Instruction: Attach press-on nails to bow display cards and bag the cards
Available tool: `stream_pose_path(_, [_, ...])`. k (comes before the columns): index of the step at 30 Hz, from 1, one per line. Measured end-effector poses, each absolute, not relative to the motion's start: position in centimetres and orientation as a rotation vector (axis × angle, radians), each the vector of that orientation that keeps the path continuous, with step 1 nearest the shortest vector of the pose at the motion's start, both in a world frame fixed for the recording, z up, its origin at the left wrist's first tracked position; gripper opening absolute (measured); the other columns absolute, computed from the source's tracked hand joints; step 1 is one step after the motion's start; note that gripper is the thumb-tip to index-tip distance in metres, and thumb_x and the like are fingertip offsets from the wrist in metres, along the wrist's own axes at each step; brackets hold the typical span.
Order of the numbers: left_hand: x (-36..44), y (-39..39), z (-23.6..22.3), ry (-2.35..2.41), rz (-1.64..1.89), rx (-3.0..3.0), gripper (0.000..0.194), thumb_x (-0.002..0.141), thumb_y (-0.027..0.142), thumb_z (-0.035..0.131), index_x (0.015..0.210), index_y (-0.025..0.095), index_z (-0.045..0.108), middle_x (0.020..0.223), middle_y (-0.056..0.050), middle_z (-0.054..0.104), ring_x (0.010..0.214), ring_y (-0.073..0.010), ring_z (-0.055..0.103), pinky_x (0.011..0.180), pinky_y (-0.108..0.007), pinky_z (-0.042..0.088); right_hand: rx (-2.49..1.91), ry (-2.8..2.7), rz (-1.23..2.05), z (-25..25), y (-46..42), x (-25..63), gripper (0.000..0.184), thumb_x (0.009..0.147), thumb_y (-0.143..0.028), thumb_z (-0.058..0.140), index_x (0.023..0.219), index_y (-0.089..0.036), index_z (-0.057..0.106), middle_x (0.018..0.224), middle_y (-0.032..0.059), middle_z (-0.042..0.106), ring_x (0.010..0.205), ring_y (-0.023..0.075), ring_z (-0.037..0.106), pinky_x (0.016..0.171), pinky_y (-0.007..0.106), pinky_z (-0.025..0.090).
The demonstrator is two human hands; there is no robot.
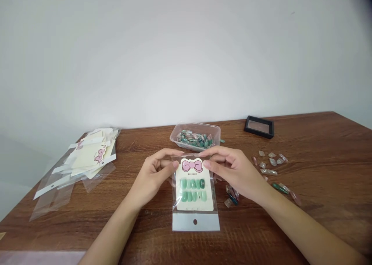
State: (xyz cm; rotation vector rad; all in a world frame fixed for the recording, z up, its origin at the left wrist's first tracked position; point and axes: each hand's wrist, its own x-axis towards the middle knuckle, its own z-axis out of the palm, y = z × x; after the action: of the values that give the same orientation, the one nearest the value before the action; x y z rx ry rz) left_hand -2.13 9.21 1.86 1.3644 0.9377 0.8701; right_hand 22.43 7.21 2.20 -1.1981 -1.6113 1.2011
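Observation:
A cream card [194,187] with a pink bow print and two rows of green press-on nails sits inside a clear plastic sleeve [195,221] lying on the wooden table [145,234]. My left hand [152,178] pinches the sleeve's upper left corner, thumb against the card. My right hand [232,172] pinches the upper right corner in the same way. Both hands are closed on the sleeve's far, open end.
A clear tub [195,136] of loose green and pink nails stands just beyond the card. Several loose nails [269,164] lie scattered at the right. A small black tray [259,126] rests at the back right. A pile of spare cards and sleeves [87,158] lies at the left.

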Motion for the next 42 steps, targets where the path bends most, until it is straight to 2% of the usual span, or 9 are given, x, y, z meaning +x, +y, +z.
stream_pose_path(4, [-2.23, 9.25, 1.79, 0.897, 0.909, 1.392, 0.018, 0.094, 0.031, 0.068, 0.112, 0.027, 0.071, 0.092, 0.001, 0.08, 0.081, -0.0119, 0.071, 0.076, -0.022, 0.054, -1.137, -1.596, 1.149, 1.64, 7.03, 21.77, 0.019, 0.094, -0.039, 0.067, 0.105, -0.025, 0.072, 0.093, 0.0021, 0.078, 0.082, 0.0166, 0.072, 0.072, 0.027, 0.055])
stream_pose_path(9, [-2.25, 9.12, 1.64, 0.878, 0.911, 1.414, 0.015, 0.095, 0.03, 0.067, 0.108, 0.027, 0.075, 0.086, 0.001, 0.08, 0.074, -0.0102, 0.069, 0.072, -0.02, 0.053, -1.09, -1.581, 1.095, 1.21, 6.91, 21.56, 0.016, 0.095, -0.036, 0.066, 0.107, -0.026, 0.072, 0.092, 0.0012, 0.077, 0.08, 0.0144, 0.07, 0.069, 0.023, 0.054])
stream_pose_path(12, [-2.32, 9.06, 1.55, 0.862, 0.927, 1.426, 0.015, 0.095, 0.029, 0.067, 0.107, 0.029, 0.076, 0.09, 0.002, 0.08, 0.077, -0.0102, 0.07, 0.074, -0.02, 0.053, -1.039, -1.568, 1.063, 1.18, 6.91, 21.58, 0.016, 0.095, -0.033, 0.067, 0.11, -0.029, 0.073, 0.089, -0.0007, 0.077, 0.076, 0.012, 0.069, 0.065, 0.02, 0.053])
stream_pose_path(20, [-2.27, 8.95, 1.93, 0.805, 0.927, 1.461, 0.017, 0.096, 0.025, 0.066, 0.104, 0.032, 0.079, 0.106, 0.002, 0.081, 0.086, -0.0109, 0.073, 0.079, -0.02, 0.055, -0.959, -1.574, 1.012, 1.55, 6.71, 21.74, 0.01, 0.094, -0.026, 0.067, 0.097, -0.026, 0.077, 0.091, 0.0008, 0.078, 0.078, 0.0124, 0.071, 0.067, 0.02, 0.055])
stream_pose_path(26, [-2.31, 8.9, 1.97, 0.781, 0.918, 1.477, 0.016, 0.096, 0.025, 0.065, 0.1, 0.03, 0.079, 0.091, 0.002, 0.08, 0.078, -0.0092, 0.07, 0.073, -0.019, 0.052, -0.958, -1.581, 1.024, 1.25, 6.69, 22.05, 0.009, 0.094, -0.025, 0.067, 0.095, -0.027, 0.076, 0.083, -0.0004, 0.076, 0.071, 0.0113, 0.067, 0.061, 0.019, 0.051])
stream_pose_path(31, [-2.41, 8.9, 1.83, 0.773, 0.916, 1.485, 0.014, 0.096, 0.026, 0.065, 0.099, 0.03, 0.078, 0.075, 0.003, 0.074, 0.067, -0.0076, 0.063, 0.066, -0.018, 0.048, -0.887, -1.617, 1.011, 1.28, 6.83, 22.09, 0.018, 0.094, -0.019, 0.064, 0.096, -0.029, 0.079, 0.088, -0.0005, 0.078, 0.074, 0.0126, 0.07, 0.062, 0.021, 0.052])
stream_pose_path(36, [-2.45, 8.85, 2.03, 0.741, 0.898, 1.506, 0.015, 0.097, 0.025, 0.064, 0.097, 0.03, 0.078, 0.077, 0.003, 0.074, 0.066, -0.007, 0.06, 0.064, -0.018, 0.046, -0.844, -1.631, 1.035, 1.57, 6.9, 22.14, 0.024, 0.094, -0.014, 0.062, 0.093, -0.03, 0.08, 0.083, -0.0023, 0.077, 0.071, 0.0119, 0.069, 0.061, 0.02, 0.05])
stream_pose_path(39, [-2.43, 8.83, 2.16, 0.741, 0.894, 1.522, 0.014, 0.096, 0.024, 0.064, 0.095, 0.029, 0.077, 0.077, 0.003, 0.072, 0.065, -0.0064, 0.057, 0.062, -0.017, 0.043, -0.869, -1.651, 1.008, 1.73, 6.87, 22.1, 0.026, 0.094, -0.013, 0.059, 0.089, -0.028, 0.079, 0.079, -0.0031, 0.076, 0.066, 0.0109, 0.066, 0.056, 0.021, 0.046])
stream_pose_path(42, [-2.32, 8.8, 2.24, 0.746, 0.88, 1.539, 0.013, 0.095, 0.023, 0.065, 0.092, 0.026, 0.077, 0.072, 0.003, 0.069, 0.063, -0.0073, 0.054, 0.06, -0.019, 0.041, -0.894, -1.696, 0.916, 1.85, 6.79, 22.05, 0.028, 0.091, -0.009, 0.057, 0.084, -0.026, 0.079, 0.068, -0.0044, 0.071, 0.052, 0.0088, 0.055, 0.047, 0.022, 0.036])
